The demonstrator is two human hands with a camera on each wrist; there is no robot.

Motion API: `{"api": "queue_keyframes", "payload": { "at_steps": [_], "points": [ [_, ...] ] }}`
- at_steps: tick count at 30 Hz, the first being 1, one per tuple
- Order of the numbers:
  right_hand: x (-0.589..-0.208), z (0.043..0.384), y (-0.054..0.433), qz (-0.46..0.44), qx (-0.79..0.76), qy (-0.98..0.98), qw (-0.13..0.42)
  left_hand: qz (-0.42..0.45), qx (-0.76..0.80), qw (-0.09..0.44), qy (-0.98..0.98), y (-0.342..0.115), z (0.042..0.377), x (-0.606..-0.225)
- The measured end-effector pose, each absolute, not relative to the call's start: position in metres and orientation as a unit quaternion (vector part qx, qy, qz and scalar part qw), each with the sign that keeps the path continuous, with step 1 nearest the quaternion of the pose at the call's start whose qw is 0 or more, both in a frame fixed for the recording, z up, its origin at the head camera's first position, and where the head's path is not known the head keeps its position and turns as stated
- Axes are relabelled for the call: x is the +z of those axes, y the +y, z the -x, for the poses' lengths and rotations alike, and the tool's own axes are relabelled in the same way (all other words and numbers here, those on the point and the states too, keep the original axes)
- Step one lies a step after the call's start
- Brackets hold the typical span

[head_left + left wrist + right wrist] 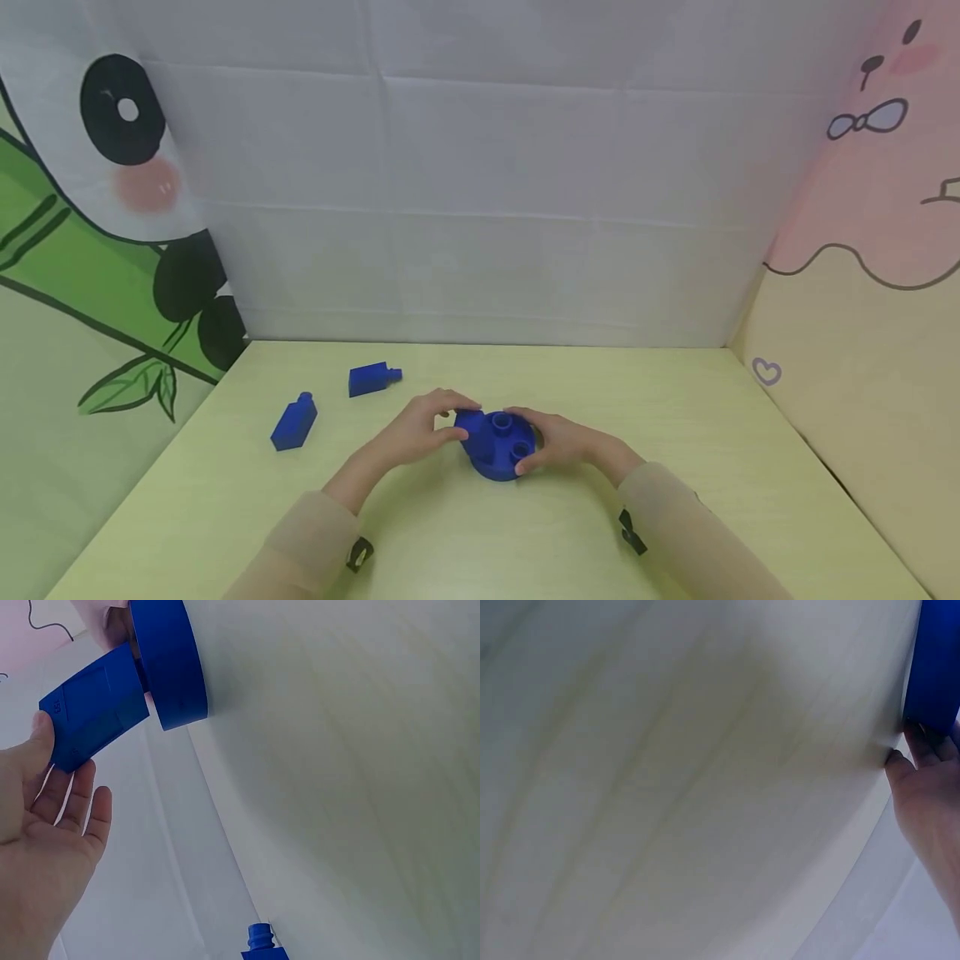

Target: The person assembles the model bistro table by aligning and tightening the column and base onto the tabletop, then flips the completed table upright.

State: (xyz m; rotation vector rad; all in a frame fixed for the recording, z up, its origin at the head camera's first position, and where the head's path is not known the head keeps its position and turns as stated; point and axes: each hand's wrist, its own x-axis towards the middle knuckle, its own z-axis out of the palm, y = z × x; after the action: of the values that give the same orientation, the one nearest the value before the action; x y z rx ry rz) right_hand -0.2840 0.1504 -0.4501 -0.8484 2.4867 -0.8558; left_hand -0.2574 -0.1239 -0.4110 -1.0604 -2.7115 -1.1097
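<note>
Yellow bench [487, 550]: round blue base [492, 472] about mid-width, well off the far edge. Your left hand [415, 429] pinches the blue block [472, 435], long axis slanting up-left from the base, narrow end at it; your right hand [566, 440] grips the base's right rim.

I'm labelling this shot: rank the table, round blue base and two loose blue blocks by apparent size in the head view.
1. Table
2. Round blue base
3. Left loose block and back loose block: too alike to rank
</note>
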Motion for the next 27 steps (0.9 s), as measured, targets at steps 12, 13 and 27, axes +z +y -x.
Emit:
{"api": "queue_keyframes", "payload": {
  "at_steps": [12, 13, 27],
  "points": [
    [-0.452, 0.283, 0.148, 0.304, -0.301, 0.885, 0.184, 0.289, -0.373, -0.01, -0.881, -0.12, 0.258, -0.418],
    [-0.452, 0.283, 0.148, 0.304, -0.302, 0.885, 0.184, 0.263, -0.377, -0.006, -0.888, -0.118, 0.256, -0.418],
    [-0.455, 0.286, 0.149, 0.312, -0.308, 0.88, 0.185, 0.138, -0.407, 0.029, -0.902, -0.098, 0.248, -0.419]
  ]
}}
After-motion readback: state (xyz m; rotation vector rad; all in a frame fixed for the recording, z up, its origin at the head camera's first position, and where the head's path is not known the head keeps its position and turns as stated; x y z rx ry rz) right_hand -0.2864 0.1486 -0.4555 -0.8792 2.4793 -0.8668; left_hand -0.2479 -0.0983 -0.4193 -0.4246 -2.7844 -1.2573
